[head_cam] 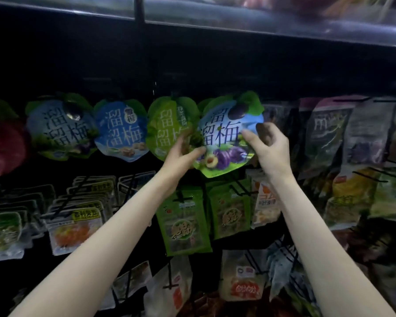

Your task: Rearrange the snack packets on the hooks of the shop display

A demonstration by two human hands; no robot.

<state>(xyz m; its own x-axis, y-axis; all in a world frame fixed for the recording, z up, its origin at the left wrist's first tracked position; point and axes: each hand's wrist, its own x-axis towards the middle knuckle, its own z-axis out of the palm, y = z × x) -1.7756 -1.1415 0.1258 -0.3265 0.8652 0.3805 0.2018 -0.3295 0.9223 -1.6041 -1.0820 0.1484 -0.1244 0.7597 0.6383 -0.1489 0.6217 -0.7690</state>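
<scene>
Blue-and-green, the round plum packet (224, 138) sits tilted in front of the top row of hooks, held up between both hands. The left hand (183, 154) grips its lower left edge, thumb on the front near the printed purple plums, fingers curled behind it. The right hand (268, 145) pinches the right edge, thumb on the front face and fingers bent round the rim. Whether the packet hangs on a hook I cannot tell; its top is dark and blurred.

Just behind its left side hangs a green plum packet (167, 126), overlapped by the held one. Further left hang a blue packet with pale fruit (121, 131) and another blue-and-green plum packet (60, 126), side by side on the same row.

Below the hands, 2 green rectangular packets (185, 223) hang on black wire hooks (240, 186). Dark packets (327, 133) fill the hooks at the right, and a metal shelf edge (238, 24) runs overhead.
</scene>
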